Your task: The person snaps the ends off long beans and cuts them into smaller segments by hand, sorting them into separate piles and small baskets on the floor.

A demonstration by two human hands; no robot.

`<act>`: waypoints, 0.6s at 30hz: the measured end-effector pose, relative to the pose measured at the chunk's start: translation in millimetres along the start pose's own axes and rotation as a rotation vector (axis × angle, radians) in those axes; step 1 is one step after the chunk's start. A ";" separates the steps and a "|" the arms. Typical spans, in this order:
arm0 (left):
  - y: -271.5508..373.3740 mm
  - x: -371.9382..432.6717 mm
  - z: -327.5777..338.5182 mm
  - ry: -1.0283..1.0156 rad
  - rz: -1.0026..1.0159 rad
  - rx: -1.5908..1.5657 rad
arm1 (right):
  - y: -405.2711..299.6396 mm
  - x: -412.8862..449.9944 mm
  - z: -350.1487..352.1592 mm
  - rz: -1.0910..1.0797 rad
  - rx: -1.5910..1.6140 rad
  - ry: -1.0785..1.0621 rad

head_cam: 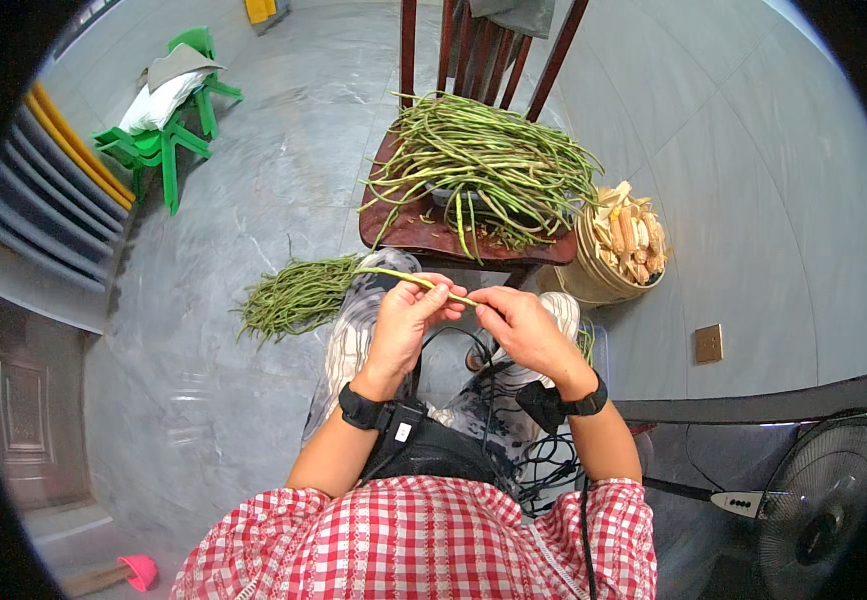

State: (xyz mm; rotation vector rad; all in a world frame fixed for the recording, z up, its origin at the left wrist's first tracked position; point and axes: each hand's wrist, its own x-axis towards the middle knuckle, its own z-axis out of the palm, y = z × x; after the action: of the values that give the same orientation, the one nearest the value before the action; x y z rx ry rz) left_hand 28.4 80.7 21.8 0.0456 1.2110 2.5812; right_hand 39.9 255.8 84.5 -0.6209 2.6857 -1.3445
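A long green yardlong bean [397, 275] stretches between my hands above my lap. My left hand [411, 315] grips it along its length, and its far end sticks out to the left. At the bean's near end, the fingertips of my right hand [520, 326] pinch it. In front of me, a large heap of yardlong beans [486, 154] lies over a grey container [445, 196] on the seat of a dark red wooden chair [403, 225]. A smaller pile of beans [298, 294] rests on the floor by my left leg.
A bucket [591, 270] of dried corn cobs [634, 238] stands right of the chair. Black cables [550, 465] hang by my lap. Behind to the right is an electric fan [823, 502]. Green plastic chairs [167, 146] holding a white bag [160, 103] stand at far left.
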 end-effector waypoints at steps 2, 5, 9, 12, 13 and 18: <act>-1.3 0.0 -1.9 0.000 -0.002 0.024 | -0.4 -0.8 2.8 0.017 -0.070 -0.022; -1.4 1.4 -5.8 0.079 0.010 -0.046 | 3.1 -2.6 4.0 0.036 -0.124 -0.030; 3.5 3.8 -15.6 0.116 0.037 -0.089 | 10.3 -4.6 6.3 0.054 -0.084 -0.014; 4.9 4.2 -18.3 0.119 0.044 -0.069 | 12.8 -5.4 8.3 0.054 -0.093 -0.012; 5.4 4.0 -18.4 0.117 0.045 -0.063 | 12.9 -5.5 8.4 0.074 -0.101 -0.015; 6.3 2.8 -14.6 0.093 0.066 -0.030 | 11.8 -5.3 8.0 0.058 -0.202 0.042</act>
State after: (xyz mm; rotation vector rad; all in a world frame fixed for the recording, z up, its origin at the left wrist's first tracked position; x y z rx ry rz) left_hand 21.9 66.7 16.9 -0.0421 1.2221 2.6856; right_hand 42.9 258.1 69.8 -0.5319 2.8721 -1.0937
